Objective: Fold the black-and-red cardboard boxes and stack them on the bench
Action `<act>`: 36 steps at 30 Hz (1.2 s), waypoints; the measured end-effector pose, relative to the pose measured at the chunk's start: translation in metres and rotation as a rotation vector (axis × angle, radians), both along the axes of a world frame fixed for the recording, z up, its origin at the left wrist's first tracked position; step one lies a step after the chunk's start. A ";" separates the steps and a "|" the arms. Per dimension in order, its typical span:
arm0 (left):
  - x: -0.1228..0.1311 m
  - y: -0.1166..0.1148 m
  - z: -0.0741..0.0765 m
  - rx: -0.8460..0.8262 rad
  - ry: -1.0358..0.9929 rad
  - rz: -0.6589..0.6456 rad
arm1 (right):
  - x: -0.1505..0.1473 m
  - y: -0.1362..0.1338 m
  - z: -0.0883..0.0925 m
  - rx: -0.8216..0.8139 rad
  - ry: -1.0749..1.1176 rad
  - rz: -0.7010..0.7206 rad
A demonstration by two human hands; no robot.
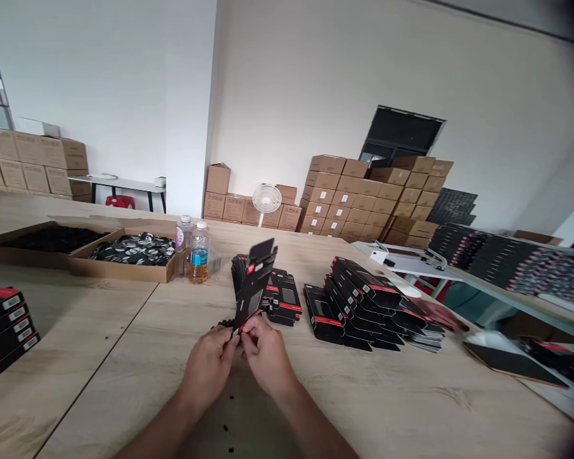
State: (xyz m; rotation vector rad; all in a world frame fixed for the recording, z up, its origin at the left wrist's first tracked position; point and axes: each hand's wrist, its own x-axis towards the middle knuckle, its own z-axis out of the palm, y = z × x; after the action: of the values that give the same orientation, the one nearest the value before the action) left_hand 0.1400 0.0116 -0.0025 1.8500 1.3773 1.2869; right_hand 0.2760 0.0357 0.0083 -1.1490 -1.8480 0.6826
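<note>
Between my two hands a black and red cardboard packaging box (252, 290) stands tilted, its top flaps sticking up open. My left hand (209, 362) pinches its lower end from the left. The fingers of my right hand (266, 352) close on the same lower end from the right. Right behind it lie more black boxes (284, 296) in a low stack, partly hidden by the held one. To the right, several opened black box sleeves (358, 299) are piled on one another. A small dark beaded item (226, 323) shows beside my left fingers.
Two shallow cartons hold black pieces (52, 239) and black printed pouches (136, 248). Plastic bottles (199, 254) stand beside them. Finished-looking black boxes (7, 331) are stacked at the left edge. A dark flat board (511, 364) lies at the right; brown cartons (349, 197) and a fan (266, 198) stand behind.
</note>
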 end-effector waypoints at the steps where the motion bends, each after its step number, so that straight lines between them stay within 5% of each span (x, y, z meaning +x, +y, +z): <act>1: 0.000 0.000 0.001 -0.020 -0.042 -0.025 | 0.000 0.000 -0.001 -0.040 0.066 0.030; 4: -0.002 0.002 0.007 -0.116 -0.260 -0.160 | 0.006 0.002 0.002 -0.046 0.125 0.026; 8: -0.003 0.004 0.014 -0.208 -0.472 -0.309 | 0.022 0.010 0.015 0.089 0.243 -0.206; 11: -0.006 0.000 0.019 -0.238 -0.534 -0.344 | 0.026 0.010 0.017 -0.110 0.429 -0.027; 15: -0.014 -0.010 0.029 -0.535 -0.959 -0.432 | 0.017 -0.006 0.007 -0.508 0.421 0.348; 17: -0.020 -0.013 0.035 -0.677 -1.154 -0.477 | 0.014 -0.012 0.005 -0.561 0.267 0.393; 19: -0.023 -0.013 0.038 -0.722 -1.236 -0.469 | 0.015 -0.014 0.010 -0.440 0.136 0.279; 23: -0.022 -0.010 0.031 -0.798 -1.121 -0.497 | 0.028 -0.010 0.031 -0.120 0.258 0.005; 29: -0.015 -0.016 0.020 -0.926 -0.973 -0.522 | 0.038 -0.009 0.038 -0.213 0.292 0.141; 36: -0.017 -0.021 0.024 -0.941 -0.917 -0.532 | 0.041 -0.002 0.035 -0.107 0.301 0.084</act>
State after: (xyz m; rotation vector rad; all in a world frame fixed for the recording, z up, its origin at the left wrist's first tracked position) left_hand 0.1232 -0.0094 0.0213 0.7117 0.6782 0.7812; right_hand 0.3166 0.0333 0.0432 -0.9791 -1.6263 0.9577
